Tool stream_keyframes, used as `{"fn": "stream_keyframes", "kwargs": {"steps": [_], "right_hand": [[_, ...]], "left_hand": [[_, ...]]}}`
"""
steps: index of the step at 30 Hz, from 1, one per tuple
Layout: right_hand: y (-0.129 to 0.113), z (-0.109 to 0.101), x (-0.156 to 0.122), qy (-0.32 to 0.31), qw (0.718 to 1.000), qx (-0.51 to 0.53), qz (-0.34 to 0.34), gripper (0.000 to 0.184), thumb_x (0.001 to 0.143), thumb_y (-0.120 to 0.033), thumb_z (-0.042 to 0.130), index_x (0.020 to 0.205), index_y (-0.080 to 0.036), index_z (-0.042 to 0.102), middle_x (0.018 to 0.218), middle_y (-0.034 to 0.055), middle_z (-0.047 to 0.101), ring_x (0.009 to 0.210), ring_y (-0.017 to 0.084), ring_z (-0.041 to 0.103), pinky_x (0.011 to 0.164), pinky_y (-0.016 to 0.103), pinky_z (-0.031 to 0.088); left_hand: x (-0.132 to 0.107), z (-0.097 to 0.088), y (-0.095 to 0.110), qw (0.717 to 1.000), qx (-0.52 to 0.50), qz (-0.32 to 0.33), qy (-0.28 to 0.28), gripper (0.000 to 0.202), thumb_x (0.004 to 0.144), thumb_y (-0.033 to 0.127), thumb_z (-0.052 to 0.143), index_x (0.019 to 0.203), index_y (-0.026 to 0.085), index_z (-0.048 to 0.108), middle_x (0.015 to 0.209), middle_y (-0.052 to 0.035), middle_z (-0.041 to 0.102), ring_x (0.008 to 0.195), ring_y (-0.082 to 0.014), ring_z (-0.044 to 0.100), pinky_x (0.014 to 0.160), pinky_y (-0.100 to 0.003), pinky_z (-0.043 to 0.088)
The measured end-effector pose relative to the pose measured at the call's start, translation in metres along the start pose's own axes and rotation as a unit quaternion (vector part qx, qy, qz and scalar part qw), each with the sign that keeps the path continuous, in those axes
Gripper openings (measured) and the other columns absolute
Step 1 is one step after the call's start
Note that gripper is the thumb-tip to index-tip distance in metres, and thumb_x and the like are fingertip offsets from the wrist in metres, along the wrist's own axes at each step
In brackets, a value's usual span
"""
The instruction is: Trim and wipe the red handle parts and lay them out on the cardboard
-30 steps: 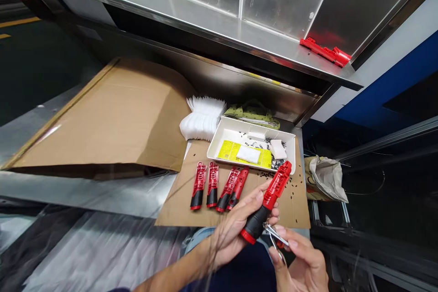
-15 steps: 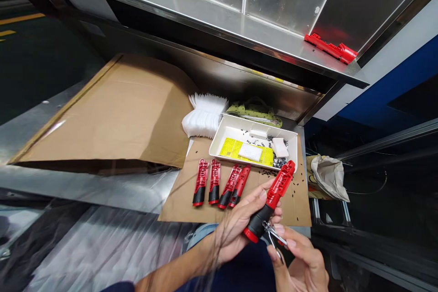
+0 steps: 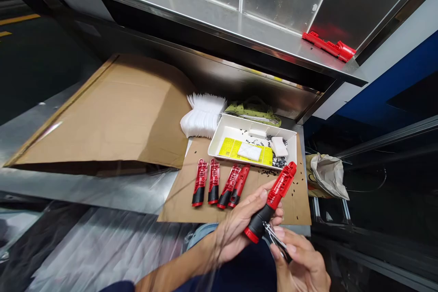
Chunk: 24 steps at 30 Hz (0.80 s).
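My left hand [image 3: 244,219] is closed around a red and black plastic tool housing [image 3: 281,187], tilted with its open ribbed side up and its black end towards me. My right hand [image 3: 303,260] grips small silver clippers [image 3: 273,236] by the handles. Their tip touches the edge of the housing's black section, and the handles are close together. In front of my left arm lie similar housings: one at the left [image 3: 200,182], another beside it [image 3: 214,181], and a leaning pair [image 3: 228,187] with one smooth side up.
A white tray [image 3: 214,146] holds yellow labels, white pads and small black bits. Behind it sit a green pouch [image 3: 253,112] and stacked white foam sleeves [image 3: 201,116]. Cardboard [image 3: 178,210] covers the bench. A large carton [image 3: 137,109] stands left; a red housing [image 3: 328,46] rests on the shelf.
The clippers' handles have been squeezed closer together by my right hand, their tip staying at the black section. My left hand and the housing have barely moved.
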State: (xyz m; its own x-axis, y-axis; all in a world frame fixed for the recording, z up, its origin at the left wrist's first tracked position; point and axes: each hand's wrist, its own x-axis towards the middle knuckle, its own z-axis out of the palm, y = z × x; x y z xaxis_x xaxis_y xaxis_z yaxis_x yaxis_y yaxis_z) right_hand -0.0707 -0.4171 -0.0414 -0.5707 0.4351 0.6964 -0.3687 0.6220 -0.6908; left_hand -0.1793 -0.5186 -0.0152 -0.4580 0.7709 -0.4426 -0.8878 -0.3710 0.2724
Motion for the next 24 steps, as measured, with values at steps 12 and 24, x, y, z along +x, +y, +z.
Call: {"fn": "stream_keyframes", "kwargs": {"steps": [12, 24], "right_hand": [[0.007, -0.007, -0.004, -0.026, 0.999, -0.02, 0.0, 0.025, 0.079, -0.011, 0.076, 0.096, -0.02, 0.061, 0.088, 0.0049, 0.078, 0.076, 0.023, 0.077, 0.068, 0.035, 0.066], [0.003, -0.003, -0.001, -0.034, 0.999, -0.029, -0.004, 0.022, 0.082, -0.014, 0.076, 0.098, -0.02, 0.061, 0.086, 0.0049, 0.078, 0.076, 0.022, 0.077, 0.068, 0.034, 0.066]], "left_hand": [[0.003, -0.004, -0.001, 1.0, -0.009, -0.005, -0.008, 0.075, 0.085, 0.034, 0.076, 0.15, 0.014, 0.044, 0.089, -0.0069, 0.073, 0.078, -0.0138, 0.07, 0.078, -0.023, 0.055], [-0.001, 0.002, -0.001, 1.0, 0.028, 0.0, 0.013, 0.064, 0.089, 0.032, 0.072, 0.148, 0.02, 0.049, 0.09, -0.0072, 0.074, 0.074, -0.0146, 0.069, 0.074, -0.023, 0.053]]}}
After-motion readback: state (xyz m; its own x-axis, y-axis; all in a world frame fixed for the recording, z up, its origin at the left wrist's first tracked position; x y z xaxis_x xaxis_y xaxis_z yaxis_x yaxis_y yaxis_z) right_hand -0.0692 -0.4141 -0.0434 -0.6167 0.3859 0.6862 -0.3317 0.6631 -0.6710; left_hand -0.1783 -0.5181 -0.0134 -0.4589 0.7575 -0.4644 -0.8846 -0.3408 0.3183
